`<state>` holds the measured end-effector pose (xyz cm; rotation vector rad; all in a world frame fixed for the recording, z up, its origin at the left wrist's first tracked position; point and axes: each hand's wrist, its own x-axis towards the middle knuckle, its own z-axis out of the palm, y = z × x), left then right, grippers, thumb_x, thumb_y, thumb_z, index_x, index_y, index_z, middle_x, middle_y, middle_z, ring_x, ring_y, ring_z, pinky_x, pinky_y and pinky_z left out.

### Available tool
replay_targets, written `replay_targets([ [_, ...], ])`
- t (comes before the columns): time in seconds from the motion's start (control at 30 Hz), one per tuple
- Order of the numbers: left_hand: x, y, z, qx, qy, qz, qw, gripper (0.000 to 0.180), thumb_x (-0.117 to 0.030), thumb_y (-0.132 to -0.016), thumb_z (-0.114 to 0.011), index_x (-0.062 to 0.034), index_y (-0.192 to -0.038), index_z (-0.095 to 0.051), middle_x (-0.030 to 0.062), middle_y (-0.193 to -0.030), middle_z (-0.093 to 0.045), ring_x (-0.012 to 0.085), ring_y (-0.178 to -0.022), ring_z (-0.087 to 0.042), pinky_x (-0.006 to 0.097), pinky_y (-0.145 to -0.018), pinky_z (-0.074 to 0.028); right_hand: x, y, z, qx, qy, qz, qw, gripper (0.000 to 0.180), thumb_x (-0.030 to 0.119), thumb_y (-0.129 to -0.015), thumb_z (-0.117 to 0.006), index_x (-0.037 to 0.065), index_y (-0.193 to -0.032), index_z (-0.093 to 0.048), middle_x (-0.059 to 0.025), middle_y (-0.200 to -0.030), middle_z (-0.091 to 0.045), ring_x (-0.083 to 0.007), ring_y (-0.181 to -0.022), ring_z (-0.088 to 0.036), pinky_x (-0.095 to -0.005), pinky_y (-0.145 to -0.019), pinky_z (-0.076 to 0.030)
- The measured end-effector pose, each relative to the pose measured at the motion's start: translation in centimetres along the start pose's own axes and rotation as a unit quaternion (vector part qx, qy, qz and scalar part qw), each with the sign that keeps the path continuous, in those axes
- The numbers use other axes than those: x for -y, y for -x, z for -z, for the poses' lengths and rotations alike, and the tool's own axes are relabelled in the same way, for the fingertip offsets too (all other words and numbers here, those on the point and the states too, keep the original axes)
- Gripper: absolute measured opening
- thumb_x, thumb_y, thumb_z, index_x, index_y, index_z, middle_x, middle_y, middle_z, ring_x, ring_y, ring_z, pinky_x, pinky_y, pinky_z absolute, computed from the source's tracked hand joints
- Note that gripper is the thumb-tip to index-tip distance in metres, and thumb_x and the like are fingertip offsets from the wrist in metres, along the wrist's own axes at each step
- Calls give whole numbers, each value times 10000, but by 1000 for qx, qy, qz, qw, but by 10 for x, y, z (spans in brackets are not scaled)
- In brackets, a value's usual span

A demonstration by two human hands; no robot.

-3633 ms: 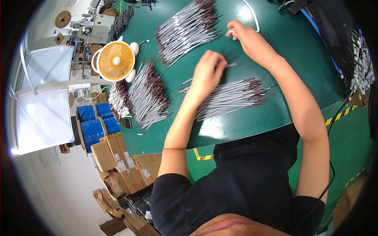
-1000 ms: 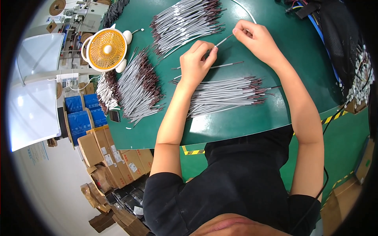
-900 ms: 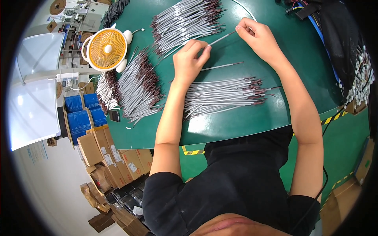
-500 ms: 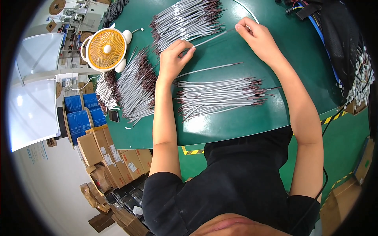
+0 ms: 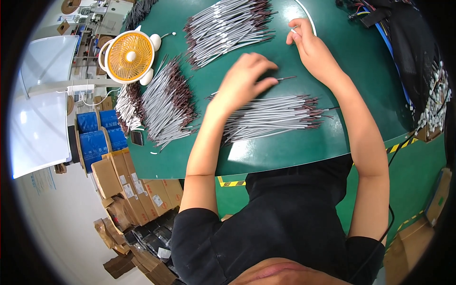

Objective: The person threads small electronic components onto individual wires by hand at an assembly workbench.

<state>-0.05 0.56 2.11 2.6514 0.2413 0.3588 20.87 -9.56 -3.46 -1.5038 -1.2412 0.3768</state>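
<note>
My left hand point(image 5: 247, 80), blurred by motion, is open above the table with thumb and fingers apart. Beneath it lies a single grey cable point(image 5: 286, 78) with a dark end, partly covered by the hand. My right hand point(image 5: 308, 47) is closed on a thin white tube point(image 5: 308, 13), which arcs in from the far edge; a short white tip pokes out between the fingers. Nearer me is a bundle of grey cables point(image 5: 270, 114) with brownish ends. Another grey cable bundle point(image 5: 223, 33) lies at the far side, bound with a white band.
On the left stand a yellow-and-white fan point(image 5: 129, 57), a heap of grey cables point(image 5: 166, 104) and a smaller pile of white pieces point(image 5: 127, 109). A dark phone-like object point(image 5: 137, 138) lies by the table edge. Black sleeving with wires point(image 5: 403, 47) and white connectors point(image 5: 436, 95) hang at right.
The cable stretched between my hands is no longer in them. My left hand has moved right and toward me, opening over the single cable. My right hand has turned slightly, and the white tube shifted right.
</note>
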Motion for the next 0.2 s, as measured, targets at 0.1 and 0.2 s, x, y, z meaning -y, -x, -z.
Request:
replay_targets([
  [0.1, -3, 1, -21, 1, -8, 20, 1000, 164, -86, -906, -741, -66, -1054, -672, 120, -1053, -622, 343, -1007, -592, 430, -878, -501, 7, -1, 2, 64, 4, -44, 997, 172, 117, -1116, -437, 46, -1272, -429, -168, -988, -675, -354, -930, -683, -431, -829, -520],
  [0.2, 13, 2, -29, -72, -21, 68, 995, 150, -59, -927, -704, -71, -1072, -667, 125, -1109, -630, 340, -1041, -608, 427, -893, -503, -3, -4, 4, 109, 28, 23, 993, 223, 157, -1113, -482, 65, -1307, -421, -183, -1056, -702, -360, -975, -699, -445, -856, -528],
])
